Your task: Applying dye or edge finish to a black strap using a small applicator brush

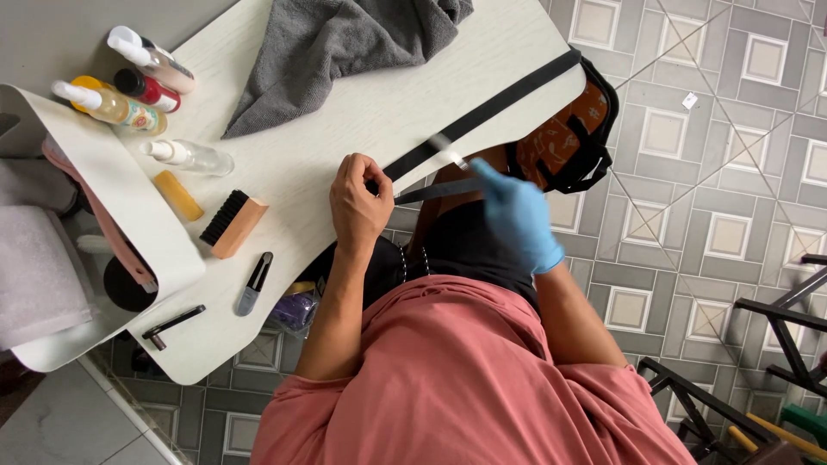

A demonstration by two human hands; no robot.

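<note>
My bare left hand [357, 207] pinches the near end of a long black strap [508, 95] that lies diagonally across the white table [362, 103]. The strap runs to an orange and black bag [579, 129] hanging off the table's right edge. My right hand [517, 215], in a blue glove, holds a small blurred tool with a pale tip [448, 155] against the strap, just right of my left hand. A second dark length of strap [435, 191] passes between the two hands.
A grey towel [336, 43] lies at the table's far side. Several small bottles [129, 82], a yellow bar [178, 195], a wooden brush with black bristles [233, 224] and two dark hand tools [255, 282] sit to the left. Tiled floor and dark metal frames [775, 344] are on the right.
</note>
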